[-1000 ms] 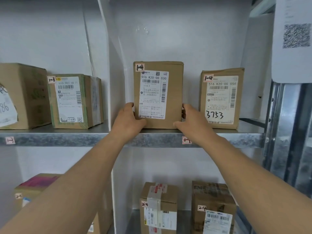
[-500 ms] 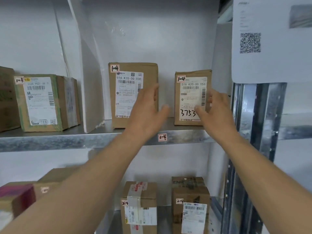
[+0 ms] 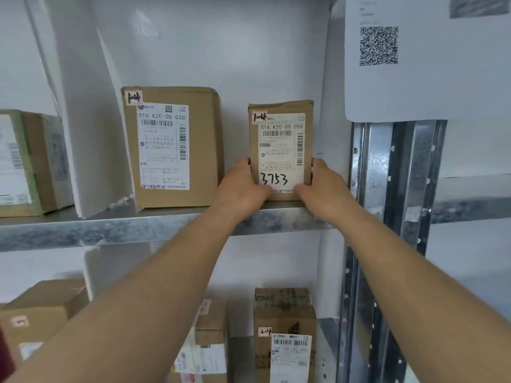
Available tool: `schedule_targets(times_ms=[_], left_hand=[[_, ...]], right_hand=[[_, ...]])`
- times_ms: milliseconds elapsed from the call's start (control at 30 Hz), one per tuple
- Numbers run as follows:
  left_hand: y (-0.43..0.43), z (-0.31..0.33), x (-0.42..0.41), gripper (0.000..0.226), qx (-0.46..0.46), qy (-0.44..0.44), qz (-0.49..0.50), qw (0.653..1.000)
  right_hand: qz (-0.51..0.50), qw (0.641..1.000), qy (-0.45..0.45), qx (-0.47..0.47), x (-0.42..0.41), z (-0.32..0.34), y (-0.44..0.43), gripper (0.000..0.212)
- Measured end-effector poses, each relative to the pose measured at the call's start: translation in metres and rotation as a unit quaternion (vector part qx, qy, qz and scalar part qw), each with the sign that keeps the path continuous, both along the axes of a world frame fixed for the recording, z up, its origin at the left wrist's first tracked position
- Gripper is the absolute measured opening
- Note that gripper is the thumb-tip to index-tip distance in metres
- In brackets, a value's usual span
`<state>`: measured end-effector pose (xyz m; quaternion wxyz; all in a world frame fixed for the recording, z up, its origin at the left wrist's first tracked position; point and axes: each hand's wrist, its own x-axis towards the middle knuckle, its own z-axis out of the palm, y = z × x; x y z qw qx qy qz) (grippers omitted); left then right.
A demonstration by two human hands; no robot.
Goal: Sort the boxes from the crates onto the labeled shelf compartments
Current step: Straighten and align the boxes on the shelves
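Note:
A small cardboard box point(image 3: 280, 142), tagged 1-4 and marked 3753 by hand, stands upright at the right end of the upper metal shelf point(image 3: 110, 228). My left hand point(image 3: 240, 189) grips its lower left edge and my right hand point(image 3: 322, 186) grips its lower right edge. To its left, apart from it, stands a larger box point(image 3: 199, 145), also tagged 1-4, with no hand on it.
A white divider panel point(image 3: 91, 120) closes the compartment on the left, with another box point(image 3: 30, 164) beyond it. A metal upright point(image 3: 387, 217) stands on the right under a QR sheet point(image 3: 414, 51). Boxes tagged 2-4 point(image 3: 284, 327) sit on the lower shelf.
Both hands left the larger 1-4 box, moved right and now grip the smaller 3753 box by its lower sides. The view has shifted right and closer.

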<state>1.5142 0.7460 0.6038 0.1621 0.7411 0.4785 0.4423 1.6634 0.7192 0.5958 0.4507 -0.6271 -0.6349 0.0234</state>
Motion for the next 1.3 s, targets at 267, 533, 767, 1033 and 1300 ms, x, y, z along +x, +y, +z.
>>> schedule_targets(times_ms=[267,533,767,1033,1300], left_hand=[[0.002,-0.003,-0.009,0.064,-0.008,0.012,0.005,1.000],[0.002,-0.004,-0.008,0.064,0.000,0.027,0.015,1.000],[-0.039,-0.028,-0.027,0.060,0.088,-0.053,-0.043,0.994],[-0.088,-0.143,-0.088,0.047,0.109,-0.074,-0.047,0.990],[-0.101,-0.256,-0.095,0.046,-0.078,-0.038,-0.044,0.995]], right_hand=[[0.009,1.000,0.024,-0.001,0.000,-0.002,-0.005,0.040],[-0.001,1.000,0.014,-0.007,-0.002,-0.003,-0.007,0.032],[-0.030,0.999,0.011,0.042,-0.005,-0.027,-0.040,0.053],[-0.035,0.996,-0.028,0.074,-0.050,-0.106,-0.094,0.049],[-0.073,0.997,0.013,-0.037,-0.060,-0.211,-0.109,0.043]])
